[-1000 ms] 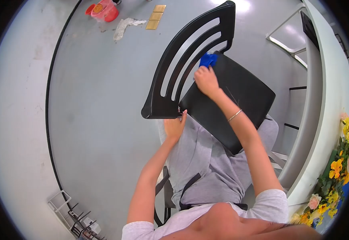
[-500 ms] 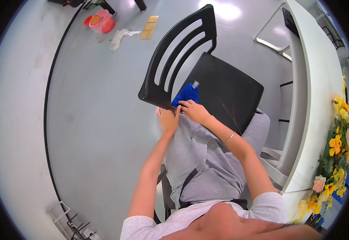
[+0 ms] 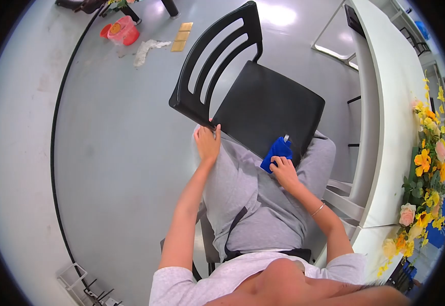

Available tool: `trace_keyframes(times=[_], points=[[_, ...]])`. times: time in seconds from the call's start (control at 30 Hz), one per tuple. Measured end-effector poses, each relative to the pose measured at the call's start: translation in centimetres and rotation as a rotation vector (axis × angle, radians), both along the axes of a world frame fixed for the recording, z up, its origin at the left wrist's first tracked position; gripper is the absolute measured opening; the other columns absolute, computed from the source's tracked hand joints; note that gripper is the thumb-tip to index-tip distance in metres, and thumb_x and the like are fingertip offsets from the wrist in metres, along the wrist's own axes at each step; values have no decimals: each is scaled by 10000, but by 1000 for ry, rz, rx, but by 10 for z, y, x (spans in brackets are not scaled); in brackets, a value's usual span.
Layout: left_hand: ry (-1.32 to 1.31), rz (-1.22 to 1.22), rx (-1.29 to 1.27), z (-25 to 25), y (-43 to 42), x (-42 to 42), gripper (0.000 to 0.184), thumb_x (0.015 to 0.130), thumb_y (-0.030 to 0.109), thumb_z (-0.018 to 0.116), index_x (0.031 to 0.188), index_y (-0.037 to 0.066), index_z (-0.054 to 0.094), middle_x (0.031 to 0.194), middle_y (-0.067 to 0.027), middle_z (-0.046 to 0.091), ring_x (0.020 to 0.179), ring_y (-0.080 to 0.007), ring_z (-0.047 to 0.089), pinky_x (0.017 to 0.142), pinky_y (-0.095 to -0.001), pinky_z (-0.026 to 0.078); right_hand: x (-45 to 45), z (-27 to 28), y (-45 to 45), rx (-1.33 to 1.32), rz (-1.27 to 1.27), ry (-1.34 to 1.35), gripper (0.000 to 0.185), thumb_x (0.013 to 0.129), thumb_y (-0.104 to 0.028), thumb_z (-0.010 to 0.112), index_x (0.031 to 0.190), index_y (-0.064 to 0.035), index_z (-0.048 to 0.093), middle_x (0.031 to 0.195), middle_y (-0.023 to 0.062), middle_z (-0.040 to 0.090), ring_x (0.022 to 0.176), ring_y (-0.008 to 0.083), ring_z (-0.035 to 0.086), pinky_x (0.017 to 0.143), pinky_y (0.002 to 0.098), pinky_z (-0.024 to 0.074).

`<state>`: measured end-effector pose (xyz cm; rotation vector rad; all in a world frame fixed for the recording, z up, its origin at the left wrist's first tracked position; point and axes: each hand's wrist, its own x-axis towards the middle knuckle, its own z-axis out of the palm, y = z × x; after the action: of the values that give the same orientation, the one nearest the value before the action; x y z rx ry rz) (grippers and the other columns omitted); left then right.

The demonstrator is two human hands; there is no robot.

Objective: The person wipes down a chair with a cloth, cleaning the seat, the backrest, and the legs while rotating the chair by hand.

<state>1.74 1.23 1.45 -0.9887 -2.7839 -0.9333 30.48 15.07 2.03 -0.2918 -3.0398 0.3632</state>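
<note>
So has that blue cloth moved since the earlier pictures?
Yes. Judged against the black chair seat, the blue cloth has moved away from the backrest, to the seat's lap-side edge, under the right hand.

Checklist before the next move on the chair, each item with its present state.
1. Right hand has the blue cloth: ok, fingers are on it.
2. Cloth fully on the black seat: not ok, it hangs over the near edge.
3. Left hand at the chair: ok, it is by the lower end of the slatted backrest; firmness of hold not visible.
4. Hands apart: ok, they are at different parts of the chair.
5. Chair footing: cannot tell, what supports the seat is hidden.
6. Pink bucket away from the chair: ok, it stands apart on the floor.
</note>
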Motion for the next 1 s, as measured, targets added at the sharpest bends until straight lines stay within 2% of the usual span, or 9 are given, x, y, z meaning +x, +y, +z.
trace_keyframes(times=[0.17,0.23,0.5,0.6,0.67,0.77,0.9,0.97,1.0], points=[[-11,24,57,3,3,2,383,993,336,592,1181,3,600,931,-73,634,944,-236,594,973,-375,380,-30,-18,-10,67,-91,-49,217,744,-100,637,952,-85,579,1024,76,538,969,234,541,784,360,430],[-29,37,52,3,3,2,378,993,336,589,1173,3,598,935,-78,637,946,-241,597,969,-375,386,-51,-28,-14,62,-127,15,204,745,-81,623,937,-78,554,956,95,511,918,244,537,744,358,424],[-4,54,3,-5,3,2,349,993,331,584,1124,8,606,957,-93,652,952,-258,608,933,-371,407,-161,-37,-23,21,-88,144,247,719,-72,661,943,-87,559,967,93,514,930,242,547,740,353,437],[13,86,-16,-6,4,2,336,988,329,590,1086,10,619,954,-90,654,952,-256,608,923,-375,410,-204,-43,-23,-39,-63,179,204,754,-57,641,939,-72,555,958,102,506,910,271,545,729,380,439],[-49,67,-24,-8,3,2,295,984,312,590,989,24,655,1047,-79,685,1013,-242,620,940,-379,408,-225,-48,-24,-61,-80,204,209,768,-67,651,952,-84,554,955,95,505,909,268,545,724,381,436],[-32,50,-1,-6,5,0,277,972,286,606,887,26,655,1059,-79,683,1016,-242,617,931,-380,411,-238,-50,-27,-106,-133,254,211,770,-75,658,952,-92,552,948,91,502,905,262,546,719,383,432],[-42,37,-55,-13,2,-2,258,964,267,620,894,22,656,1068,-81,679,1013,-255,620,921,-385,420,-227,-50,-25,-109,-123,238,203,773,-78,648,950,-93,550,946,88,500,895,256,546,713,382,426],[6,-1,-113,-15,1,-5,300,976,318,604,1044,27,633,925,-62,677,951,-241,601,894,-369,424,-215,-43,-25,-90,-109,193,201,770,-79,647,946,-93,551,945,83,507,894,247,550,712,377,421],[9,-17,-113,-18,1,-5,300,976,318,604,1044,27,633,925,-62,677,951,-241,601,894,-369,424,-206,-45,-26,-89,-126,196,201,770,-79,647,946,-93,551,945,83,507,894,247,550,712,377,421]])
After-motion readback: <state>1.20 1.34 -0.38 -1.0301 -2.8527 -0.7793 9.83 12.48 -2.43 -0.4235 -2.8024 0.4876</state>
